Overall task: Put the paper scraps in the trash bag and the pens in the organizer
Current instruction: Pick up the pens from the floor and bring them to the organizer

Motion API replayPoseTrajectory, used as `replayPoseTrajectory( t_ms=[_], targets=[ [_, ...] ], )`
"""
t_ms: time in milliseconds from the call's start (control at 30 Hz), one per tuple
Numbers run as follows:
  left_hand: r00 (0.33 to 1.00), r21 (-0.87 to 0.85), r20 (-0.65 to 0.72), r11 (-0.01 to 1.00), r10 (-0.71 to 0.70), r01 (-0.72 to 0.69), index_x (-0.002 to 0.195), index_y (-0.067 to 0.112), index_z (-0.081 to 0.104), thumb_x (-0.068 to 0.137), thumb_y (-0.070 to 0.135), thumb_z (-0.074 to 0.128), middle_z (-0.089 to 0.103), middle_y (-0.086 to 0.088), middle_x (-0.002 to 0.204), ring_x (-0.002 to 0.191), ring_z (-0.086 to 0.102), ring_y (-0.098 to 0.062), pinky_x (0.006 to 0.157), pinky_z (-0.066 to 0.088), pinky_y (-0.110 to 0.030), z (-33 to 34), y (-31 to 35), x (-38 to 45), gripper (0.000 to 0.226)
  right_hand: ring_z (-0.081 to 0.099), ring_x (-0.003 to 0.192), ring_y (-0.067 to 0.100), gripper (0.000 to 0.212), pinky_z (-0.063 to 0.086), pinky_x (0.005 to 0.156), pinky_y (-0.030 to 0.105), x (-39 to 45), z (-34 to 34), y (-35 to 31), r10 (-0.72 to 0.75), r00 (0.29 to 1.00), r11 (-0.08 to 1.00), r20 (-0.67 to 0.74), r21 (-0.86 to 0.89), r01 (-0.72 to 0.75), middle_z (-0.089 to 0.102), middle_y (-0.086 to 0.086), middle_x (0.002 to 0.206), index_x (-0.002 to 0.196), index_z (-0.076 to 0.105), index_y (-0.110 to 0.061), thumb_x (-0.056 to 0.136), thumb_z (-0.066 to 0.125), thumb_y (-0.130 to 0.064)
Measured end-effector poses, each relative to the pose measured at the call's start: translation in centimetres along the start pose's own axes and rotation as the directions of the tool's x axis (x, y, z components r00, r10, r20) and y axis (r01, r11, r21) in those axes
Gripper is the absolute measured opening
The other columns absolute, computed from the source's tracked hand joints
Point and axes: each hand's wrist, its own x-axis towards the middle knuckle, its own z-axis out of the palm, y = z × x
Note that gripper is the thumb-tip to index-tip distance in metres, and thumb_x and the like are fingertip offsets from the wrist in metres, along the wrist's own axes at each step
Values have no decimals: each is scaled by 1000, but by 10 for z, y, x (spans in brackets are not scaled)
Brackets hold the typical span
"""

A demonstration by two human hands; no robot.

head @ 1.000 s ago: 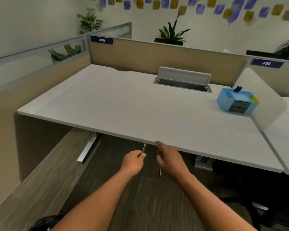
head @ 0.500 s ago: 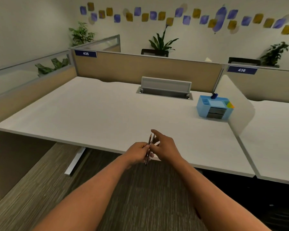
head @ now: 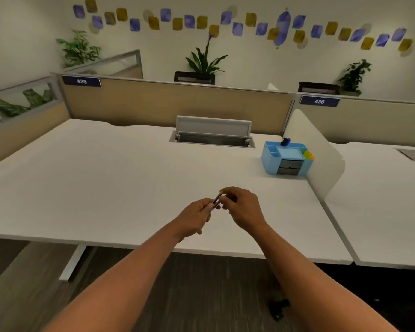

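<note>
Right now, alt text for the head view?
Two bare hands, left hand and right hand, pinch dark pens together above a white desk. A blue organizer sits at the desk's far right, beside a white divider.

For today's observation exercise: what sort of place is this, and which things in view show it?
Most likely an open-plan office: numbered cubicle partitions divide white desks, and a blue desk organizer stands on one.

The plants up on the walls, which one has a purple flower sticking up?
The middle plant, behind the tan divider. A purple bloom tops its tall stem; the left plant and right plant show only green leaves.
</note>
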Motion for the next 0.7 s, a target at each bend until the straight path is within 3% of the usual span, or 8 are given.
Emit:
replayPoseTrajectory(
  t_ms=[233,500,700],
  targets=[
    [999,-11,36,1000,-4,4,97,22,66,102,36,33,47,4,70,64,40,-13,65,34,-29,-31,-5,68,36,68,70,5,16,49,64,9,58,-2,3,18,1000,1000,-5,-8,-18,73,-4,85,102,73,-18,93,63,-25],
    [994,111,58,989,90,-96,87,20,67,100,25,35,54,3,73,68,47,-14,65,37,-29,-65,-14,139,35,67,72,9,18,56,70,27,123,6,6,76,997,993,2,-85,-76,72,-3,79,98,75,-17,94,62,-28],
    [989,76,69,988,131,-136,98,21,65,100,32,38,66,0,84,78,58,-20,70,46,-34,-67,-13,179,29,66,75,13,18,58,77,33,156,-7,16,110,993,984,-38,-140,-115,72,-1,82,100,74,-17,95,61,-28]
  ],
)
